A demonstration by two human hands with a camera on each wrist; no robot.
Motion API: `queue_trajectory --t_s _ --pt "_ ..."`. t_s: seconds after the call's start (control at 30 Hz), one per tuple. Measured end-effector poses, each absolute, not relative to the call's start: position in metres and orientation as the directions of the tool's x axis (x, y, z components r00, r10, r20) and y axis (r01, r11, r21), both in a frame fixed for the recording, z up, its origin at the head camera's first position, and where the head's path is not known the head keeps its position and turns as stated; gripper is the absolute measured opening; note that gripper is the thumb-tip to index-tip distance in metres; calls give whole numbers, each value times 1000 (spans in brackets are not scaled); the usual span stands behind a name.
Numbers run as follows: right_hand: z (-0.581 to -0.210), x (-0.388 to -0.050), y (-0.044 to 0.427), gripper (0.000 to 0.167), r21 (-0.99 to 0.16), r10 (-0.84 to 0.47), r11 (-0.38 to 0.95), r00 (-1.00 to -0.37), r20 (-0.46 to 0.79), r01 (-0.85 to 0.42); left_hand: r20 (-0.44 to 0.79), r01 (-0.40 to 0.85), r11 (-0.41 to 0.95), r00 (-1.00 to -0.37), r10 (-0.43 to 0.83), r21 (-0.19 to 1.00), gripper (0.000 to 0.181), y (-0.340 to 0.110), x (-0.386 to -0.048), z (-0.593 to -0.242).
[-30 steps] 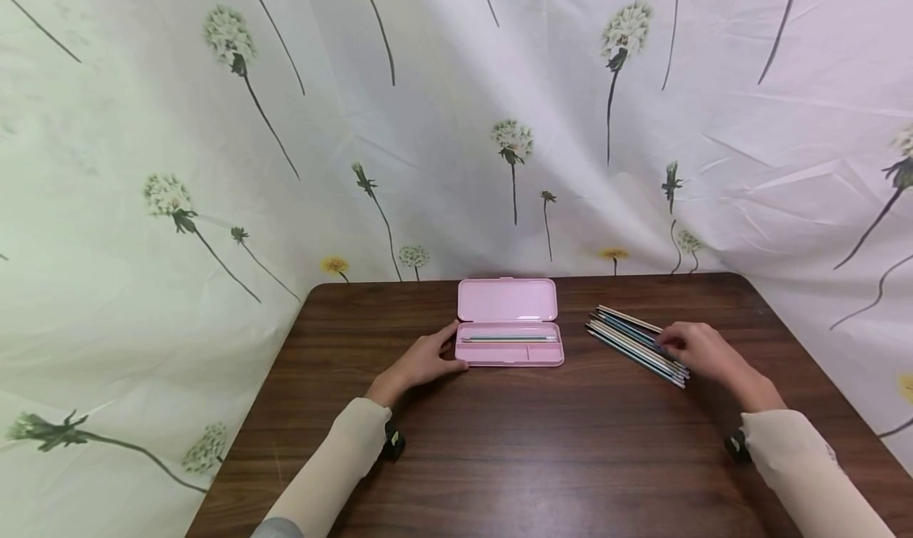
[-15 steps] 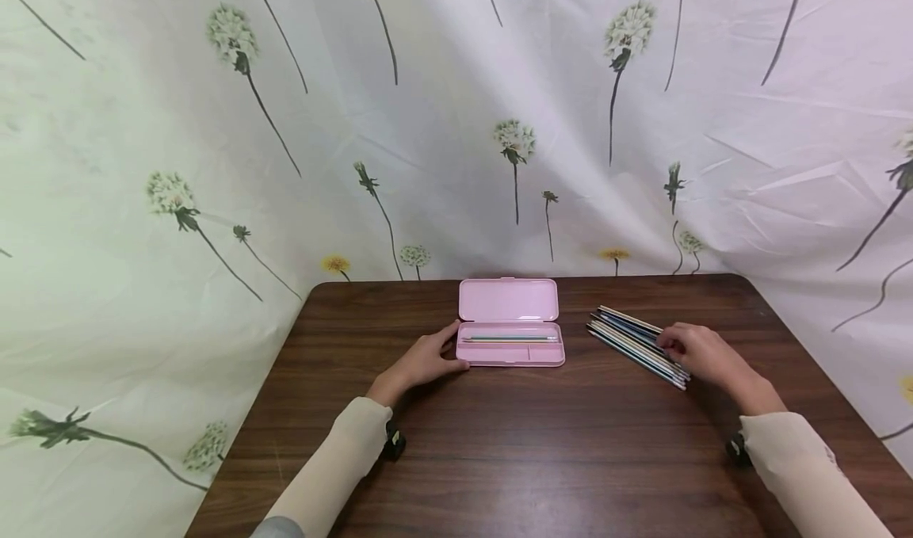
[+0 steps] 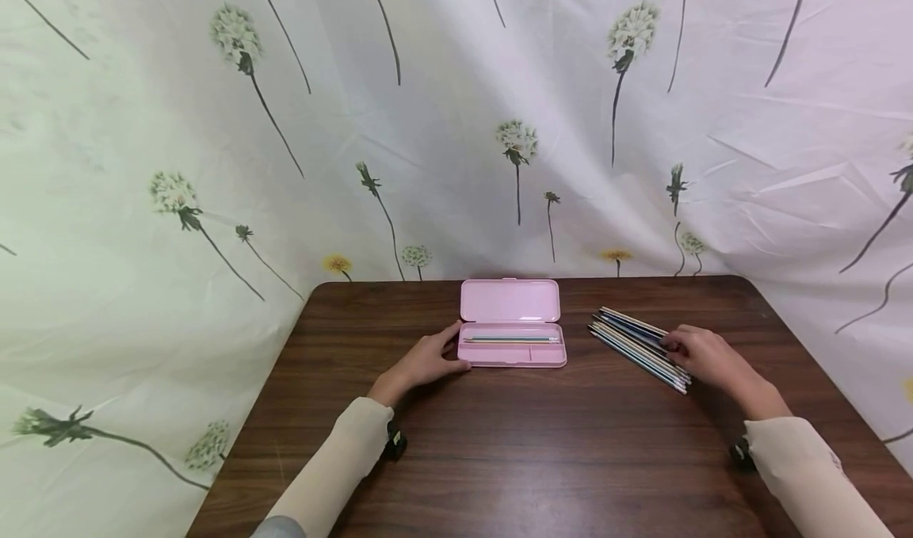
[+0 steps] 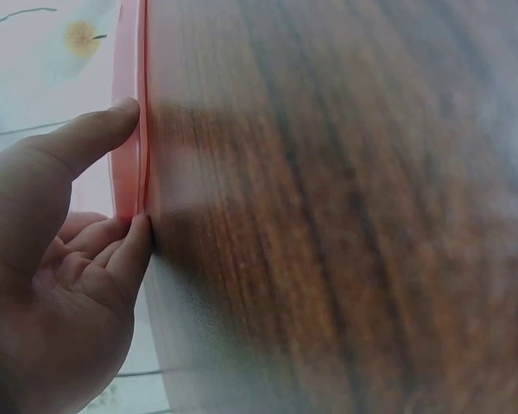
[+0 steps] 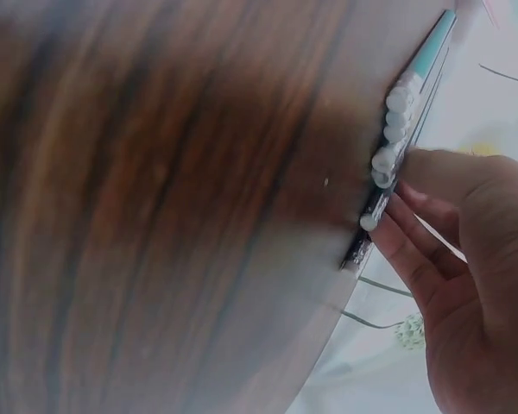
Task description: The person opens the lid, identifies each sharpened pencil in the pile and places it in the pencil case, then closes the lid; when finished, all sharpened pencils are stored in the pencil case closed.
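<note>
A pink pencil case [image 3: 509, 353] lies with its lid [image 3: 509, 300] folded back on the table. Several pencils [image 3: 509, 339] lie in its long rear compartment. My left hand [image 3: 425, 358] holds the case at its left end, thumb on the front edge and fingers at the side; the left wrist view shows the thumb against the pink wall [image 4: 129, 172]. To the right, a loose bundle of dark, teal and pale pencils [image 3: 635, 348] lies slanted on the table. Over its near end, my right hand [image 3: 706, 356] pinches at a pencil; white eraser ends [image 5: 384, 159] show beside the thumb.
The brown wooden table [image 3: 528, 451] ends at a white curtain [image 3: 442, 165] printed with dandelions. Two smaller compartments run along the front of the case. A dark wrist device shows under each sleeve.
The whole head view has drifted very slightly. Both hands stay in place at the case and the bundle, with the right fingers shifting only a little among the pencils.
</note>
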State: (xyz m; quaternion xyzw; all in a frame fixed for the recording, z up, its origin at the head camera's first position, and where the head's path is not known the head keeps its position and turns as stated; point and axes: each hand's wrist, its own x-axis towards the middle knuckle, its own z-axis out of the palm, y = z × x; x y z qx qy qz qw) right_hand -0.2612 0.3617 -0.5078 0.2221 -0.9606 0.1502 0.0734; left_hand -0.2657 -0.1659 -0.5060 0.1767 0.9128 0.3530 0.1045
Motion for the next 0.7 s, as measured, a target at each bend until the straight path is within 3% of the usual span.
queue_trajectory --t_s 0.43,0.7 --pt "-509 -254 366 13 -257 -369 873 -906 205 -414 -65 248 686 -916 396 684 90 -167 -267 -505" --pt "-510 -252 367 11 -239 -355 876 -895 270 -419 -70 248 688 -915 398 682 89 -167 -266 -506"
